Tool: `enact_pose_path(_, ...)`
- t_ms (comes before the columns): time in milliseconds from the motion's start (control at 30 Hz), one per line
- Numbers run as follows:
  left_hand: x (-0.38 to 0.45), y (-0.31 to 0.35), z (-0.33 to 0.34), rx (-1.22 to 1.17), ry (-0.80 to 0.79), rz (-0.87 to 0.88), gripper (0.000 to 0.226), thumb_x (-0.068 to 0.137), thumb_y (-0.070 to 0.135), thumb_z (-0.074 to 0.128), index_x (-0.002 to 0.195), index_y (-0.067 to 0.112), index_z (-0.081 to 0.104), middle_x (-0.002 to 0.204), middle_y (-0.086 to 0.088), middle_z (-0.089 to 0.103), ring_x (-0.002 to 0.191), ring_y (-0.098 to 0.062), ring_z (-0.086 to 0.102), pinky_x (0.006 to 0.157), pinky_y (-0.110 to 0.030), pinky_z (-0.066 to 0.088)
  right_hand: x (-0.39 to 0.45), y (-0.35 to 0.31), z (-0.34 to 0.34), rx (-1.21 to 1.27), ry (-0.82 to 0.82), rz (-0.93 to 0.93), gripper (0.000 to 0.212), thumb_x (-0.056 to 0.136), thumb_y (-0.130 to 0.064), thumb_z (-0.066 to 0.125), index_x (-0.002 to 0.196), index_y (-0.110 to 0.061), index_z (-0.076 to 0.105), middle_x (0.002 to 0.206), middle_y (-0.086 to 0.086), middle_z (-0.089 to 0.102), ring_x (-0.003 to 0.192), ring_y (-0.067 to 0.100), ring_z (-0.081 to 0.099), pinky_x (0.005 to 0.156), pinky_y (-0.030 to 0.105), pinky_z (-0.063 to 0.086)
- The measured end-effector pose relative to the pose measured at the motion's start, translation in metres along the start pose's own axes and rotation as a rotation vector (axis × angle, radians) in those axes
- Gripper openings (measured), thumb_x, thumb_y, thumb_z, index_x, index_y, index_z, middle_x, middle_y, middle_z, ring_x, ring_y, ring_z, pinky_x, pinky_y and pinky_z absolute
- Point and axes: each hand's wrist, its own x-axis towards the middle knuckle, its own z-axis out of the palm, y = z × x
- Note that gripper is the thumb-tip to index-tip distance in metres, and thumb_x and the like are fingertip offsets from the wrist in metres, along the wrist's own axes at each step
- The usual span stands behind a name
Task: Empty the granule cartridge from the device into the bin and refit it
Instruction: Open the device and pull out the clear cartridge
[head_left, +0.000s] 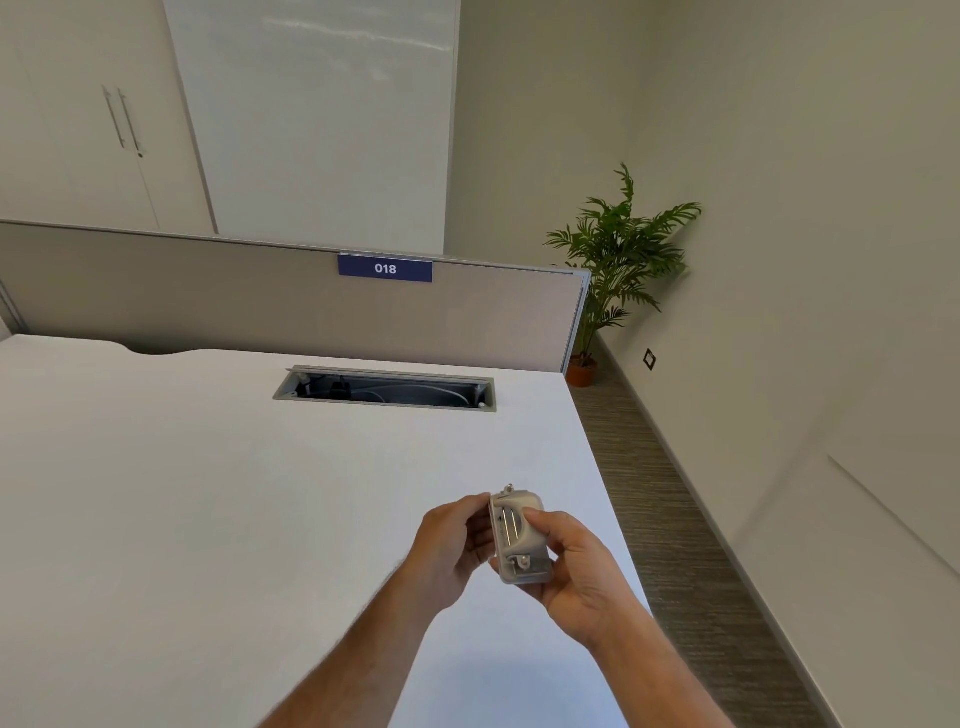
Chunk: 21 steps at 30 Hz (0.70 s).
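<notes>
Both sets of fingers are closing around the small grey device (519, 538): right hand (579, 574) cupping its lower end, thumb on its face, left hand (449, 545) pinching its left edge. It's hovering above the white counter (208, 493), near its right edge, cable slot (385, 389) further back.

White desk (208, 493) is backed by a grey partition (260, 301), tagged with a blue "018" label (385, 268). An open cable tray (384, 389) is recessed in the desktop. A potted plant (618, 260) is set in the corner; cabinet doors (78, 130) are seen behind.
</notes>
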Motion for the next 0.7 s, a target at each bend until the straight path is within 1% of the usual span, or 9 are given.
enact_pose_path(133,0.000,-0.001,0.001,-0.030,-0.004,-0.008,0.027,0.097,0.020,0.059,0.088,0.009,0.083,0.078,-0.008,0.075,0.063,-0.016,0.067,0.053,-0.025,0.053,0.001,-0.001,0.002,0.011,0.000,0.007,0.049,0.062,-0.008,0.083,0.107,0.010,0.071,0.091,0.019,0.080,0.081,0.042,0.075,0.067,0.048,0.063)
enact_pose_path(233,0.000,-0.001,0.003,-0.017,0.005,-0.002,0.033,0.100,0.026,0.057,0.087,0.011,0.083,0.081,-0.009,0.076,0.061,-0.016,0.068,0.051,-0.025,0.053,0.002,-0.003,0.005,0.020,0.017,0.027,0.047,0.063,-0.009,0.082,0.107,0.006,0.073,0.090,0.018,0.080,0.080,0.040,0.075,0.066,0.048,0.065)
enact_pose_path(267,-0.001,-0.002,0.004,-0.004,0.013,0.001,0.034,0.101,0.028,0.056,0.088,0.010,0.082,0.081,-0.009,0.077,0.062,-0.016,0.070,0.053,-0.026,0.054,0.002,-0.005,0.006,0.021,0.030,0.029,0.047,0.063,-0.009,0.081,0.107,0.005,0.074,0.089,0.018,0.080,0.079,0.039,0.074,0.066,0.047,0.065)
enact_pose_path(367,-0.002,-0.005,0.006,0.010,0.077,0.019,0.031,0.099,0.029,0.060,0.094,0.003,0.075,0.075,-0.008,0.074,0.063,-0.017,0.068,0.061,-0.029,0.056,0.005,-0.012,0.007,0.046,0.091,0.019,0.035,0.073,-0.008,0.079,0.107,0.003,0.073,0.094,0.018,0.078,0.082,0.038,0.073,0.063,0.045,0.065)
enact_pose_path(433,-0.003,-0.009,0.008,-0.004,0.108,0.033,0.026,0.096,0.025,0.065,0.089,0.000,0.070,0.068,-0.007,0.070,0.061,-0.019,0.065,0.059,-0.029,0.056,0.008,-0.018,0.007,0.059,0.134,0.004,0.027,0.080,-0.008,0.077,0.106,0.000,0.072,0.096,0.016,0.075,0.085,0.037,0.072,0.062,0.044,0.065)
enact_pose_path(467,-0.004,-0.012,0.010,-0.004,0.109,0.042,0.024,0.095,0.022,0.066,0.086,0.000,0.068,0.067,-0.009,0.069,0.061,-0.020,0.064,0.058,-0.030,0.056,0.009,-0.021,0.007,0.062,0.147,-0.005,0.025,0.081,-0.008,0.076,0.104,-0.001,0.072,0.093,0.016,0.076,0.085,0.037,0.071,0.061,0.043,0.065)
enact_pose_path(567,-0.009,-0.019,0.014,0.002,0.050,0.071,0.021,0.094,0.015,0.064,0.084,-0.002,0.071,0.073,-0.016,0.069,0.064,-0.023,0.066,0.059,-0.032,0.056,0.010,-0.030,0.007,0.073,0.161,-0.026,0.019,0.081,-0.009,0.077,0.099,-0.004,0.072,0.075,0.014,0.079,0.081,0.034,0.073,0.059,0.041,0.065)
enact_pose_path(600,-0.011,-0.022,0.015,0.003,0.016,0.083,0.022,0.094,0.014,0.062,0.086,-0.003,0.073,0.076,-0.017,0.071,0.067,-0.024,0.068,0.060,-0.031,0.057,0.010,-0.032,0.008,0.077,0.167,-0.032,0.019,0.082,-0.009,0.077,0.099,-0.003,0.072,0.075,0.014,0.079,0.078,0.033,0.073,0.059,0.040,0.064)
enact_pose_path(700,-0.013,-0.026,0.016,-0.003,-0.078,0.119,0.024,0.095,0.011,0.058,0.092,-0.001,0.078,0.083,-0.019,0.074,0.075,-0.027,0.070,0.066,-0.032,0.059,0.010,-0.036,0.009,0.089,0.186,-0.043,0.020,0.082,-0.009,0.076,0.100,-0.003,0.071,0.086,0.017,0.075,0.076,0.032,0.073,0.061,0.040,0.065)
